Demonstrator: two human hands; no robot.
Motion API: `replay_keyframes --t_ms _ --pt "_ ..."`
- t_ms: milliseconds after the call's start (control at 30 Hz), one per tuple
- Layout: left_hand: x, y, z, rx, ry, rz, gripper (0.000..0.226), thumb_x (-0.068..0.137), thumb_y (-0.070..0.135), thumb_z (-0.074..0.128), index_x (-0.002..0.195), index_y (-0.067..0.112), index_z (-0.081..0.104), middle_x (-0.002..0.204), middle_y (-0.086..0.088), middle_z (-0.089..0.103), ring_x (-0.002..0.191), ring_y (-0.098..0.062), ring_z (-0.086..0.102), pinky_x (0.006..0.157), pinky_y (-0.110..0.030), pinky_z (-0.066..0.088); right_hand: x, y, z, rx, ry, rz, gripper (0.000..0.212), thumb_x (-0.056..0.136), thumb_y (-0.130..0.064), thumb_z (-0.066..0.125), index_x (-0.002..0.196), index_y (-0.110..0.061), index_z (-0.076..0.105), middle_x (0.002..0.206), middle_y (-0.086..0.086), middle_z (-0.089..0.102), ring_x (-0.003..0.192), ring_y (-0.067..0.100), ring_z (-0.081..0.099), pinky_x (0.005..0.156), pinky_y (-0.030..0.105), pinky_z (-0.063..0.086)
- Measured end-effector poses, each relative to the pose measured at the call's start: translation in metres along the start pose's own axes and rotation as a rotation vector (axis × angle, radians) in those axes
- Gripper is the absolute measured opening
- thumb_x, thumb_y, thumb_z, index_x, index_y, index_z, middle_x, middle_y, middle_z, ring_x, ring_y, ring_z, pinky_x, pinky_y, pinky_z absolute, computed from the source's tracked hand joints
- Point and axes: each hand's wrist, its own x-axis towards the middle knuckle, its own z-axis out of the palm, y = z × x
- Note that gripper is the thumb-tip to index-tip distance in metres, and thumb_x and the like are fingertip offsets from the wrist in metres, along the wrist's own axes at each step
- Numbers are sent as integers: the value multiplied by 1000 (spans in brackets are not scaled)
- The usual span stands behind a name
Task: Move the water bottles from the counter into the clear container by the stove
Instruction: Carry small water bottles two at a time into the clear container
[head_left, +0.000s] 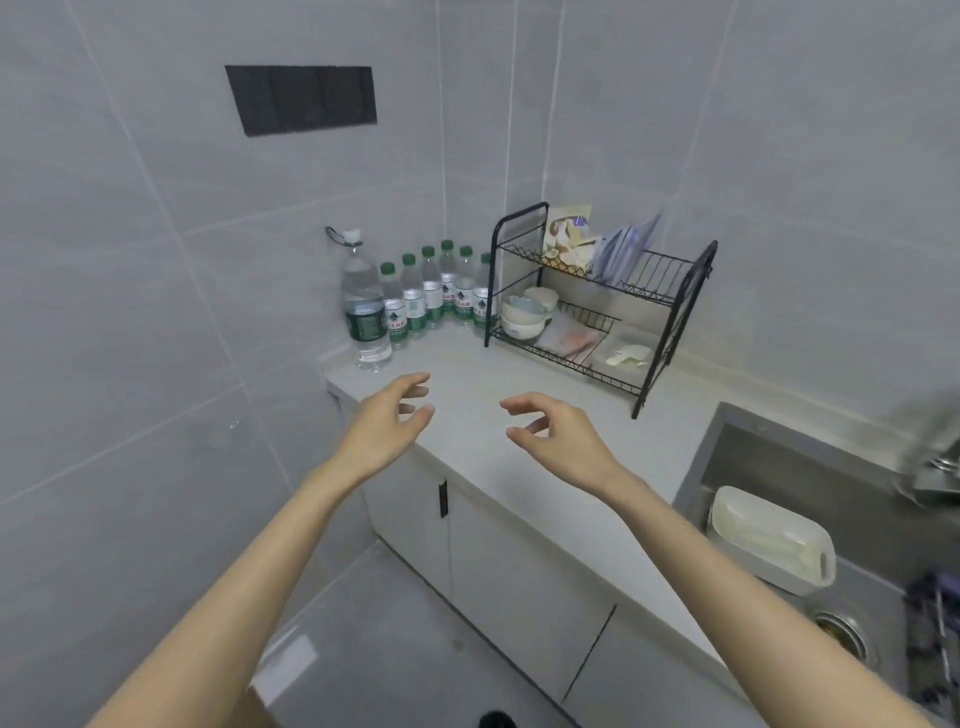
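Observation:
Several small water bottles (431, 293) with green caps and green labels stand in a row against the back wall in the corner of the pale counter (467, 395). A large clear bottle (363, 306) with a white cap and a carry strap stands at the row's left end. My left hand (392, 421) hovers over the counter's left edge, fingers apart and curled, holding nothing. My right hand (550, 431) floats beside it over the counter, also open and empty. Both hands are well short of the bottles. No clear container or stove is in view.
A black two-tier wire rack (670, 301) stands right of the bottles, with packets on top and bowls (524, 314) below. A steel sink (779, 467) at the right holds a white tub (769, 540). White cabinets (519, 561) and a grey floor lie below.

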Motion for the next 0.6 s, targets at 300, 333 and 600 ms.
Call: replay_keyframes --t_ms 300,333,600 --pt "175 -44 -17 95 22 43 45 92 22 58 136 19 48 128 2 60 107 -16 60 97 -33 47 188 27 22 34 33 -44 31 89 -16 63 119 -24 62 118 -8 62 88 11 64 72 4 41" --pt "198 -47 -19 104 7 46 45 93 22 57 137 18 47 129 2 59 109 -16 59 97 -30 46 211 29 23 33 42 -42 31 89 -16 63 119 -24 62 118 -8 62 89 11 63 71 4 42" --pt "338 -61 -22 111 -50 114 45 95 19 54 139 17 45 138 -1 53 118 -16 54 92 -21 40 334 43 12 -86 204 -71 33 89 -11 60 121 -18 63 114 -1 62 102 16 58 92 29 47"
